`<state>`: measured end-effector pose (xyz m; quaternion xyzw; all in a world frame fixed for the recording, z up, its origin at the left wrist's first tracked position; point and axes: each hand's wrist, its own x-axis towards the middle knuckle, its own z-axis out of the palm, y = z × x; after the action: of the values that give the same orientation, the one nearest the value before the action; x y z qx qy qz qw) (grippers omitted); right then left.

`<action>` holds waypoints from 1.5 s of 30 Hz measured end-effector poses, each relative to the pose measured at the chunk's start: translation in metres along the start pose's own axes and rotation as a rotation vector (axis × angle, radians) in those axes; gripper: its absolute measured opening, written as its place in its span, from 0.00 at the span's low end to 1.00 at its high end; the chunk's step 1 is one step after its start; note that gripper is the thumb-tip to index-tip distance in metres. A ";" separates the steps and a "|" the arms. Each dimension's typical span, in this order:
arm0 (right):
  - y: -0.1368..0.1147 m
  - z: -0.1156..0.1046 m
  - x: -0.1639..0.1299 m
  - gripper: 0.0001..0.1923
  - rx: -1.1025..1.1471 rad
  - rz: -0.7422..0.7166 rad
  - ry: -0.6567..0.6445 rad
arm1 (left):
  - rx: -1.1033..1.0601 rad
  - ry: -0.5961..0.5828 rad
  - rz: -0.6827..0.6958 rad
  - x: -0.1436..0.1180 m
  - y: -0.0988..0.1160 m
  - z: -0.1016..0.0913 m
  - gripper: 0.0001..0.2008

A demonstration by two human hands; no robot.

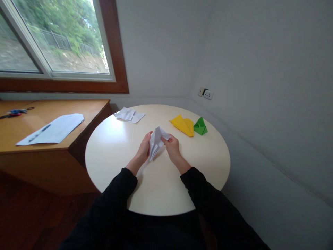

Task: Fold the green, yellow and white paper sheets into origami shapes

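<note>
White folded paper (pixel 155 141), held by the left hand (pixel 143 148) and the right hand (pixel 172 147), partly hides both.

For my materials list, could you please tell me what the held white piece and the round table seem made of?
White piece: apparently matte paper, given its thin, creased layers. Round table: smooth, slightly glossy, given its soft glare; possibly laminate, though unclear.
</note>
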<state>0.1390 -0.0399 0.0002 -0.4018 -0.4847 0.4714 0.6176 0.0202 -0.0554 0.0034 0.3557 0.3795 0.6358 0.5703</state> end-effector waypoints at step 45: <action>-0.003 0.000 -0.003 0.12 -0.140 -0.045 -0.141 | -0.055 -0.012 0.107 0.001 0.005 -0.006 0.11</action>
<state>0.1389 -0.0439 0.0021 -0.3989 -0.5675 0.4496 0.5627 0.0121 -0.0550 0.0050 0.3636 0.3390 0.6732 0.5474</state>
